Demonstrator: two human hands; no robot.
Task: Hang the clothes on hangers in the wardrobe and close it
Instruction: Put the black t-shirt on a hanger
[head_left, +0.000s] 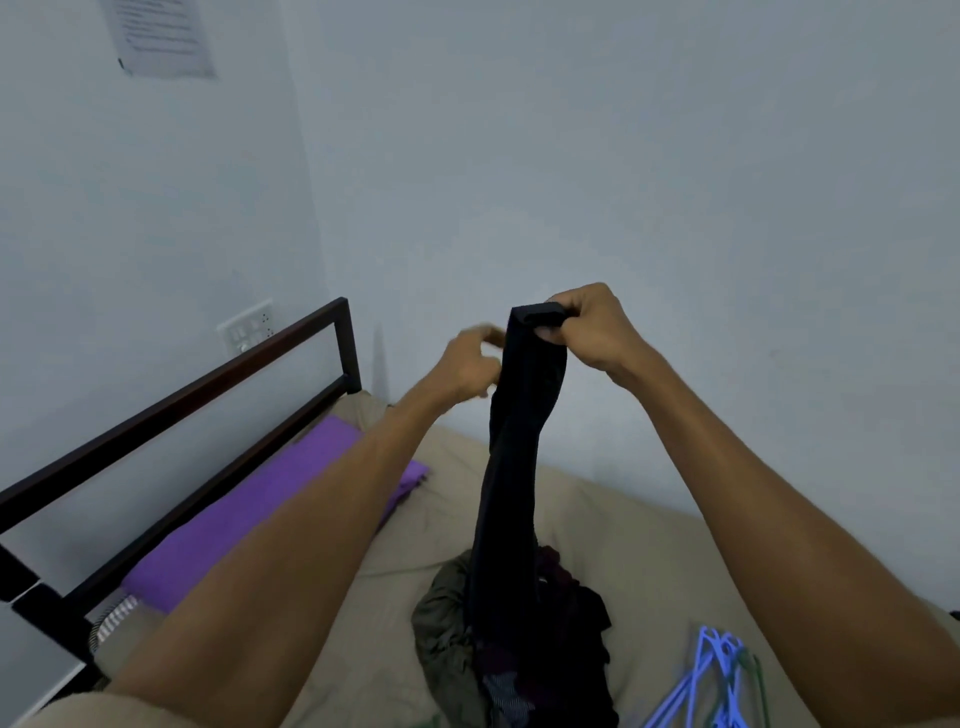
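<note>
**Holding a dark garment up over the bed**

Gripping the top edge of a dark garment (524, 415), the right hand (587, 332) has its fingers curled over a folded band of the cloth and holds it raised in front of the wall. The garment hangs straight down from that grip in one long, narrow column. Its lower end reaches into a pile of clothes (498, 639) on the mattress (613, 525).

The left hand (467, 364) sits just beside the upper part of the garment, at its left edge. This hand is blurred. Its fingers appear curled toward the cloth, but whether they pinch it cannot be told.

Both forearms are bare and extend upward from the lower corners of the view.

Position of items on the mattress:

- The pile of clothes lies near the front edge of the mattress, directly under the hanging garment. It includes an olive-green piece (447, 623) on its left side and dark pieces in the middle.
- A bunch of blue hangers (711, 680) lies near the front right corner of the mattress, just to the right of the pile. At least one green hanger is mixed in with them.
- A purple cloth (249, 514) lies flat along the left edge of the mattress, next to the dark bed frame (218, 384).

A switch plate (247, 325) is mounted on the wall behind the frame. A printed sheet (161, 36) is fixed high on the same wall.
</note>
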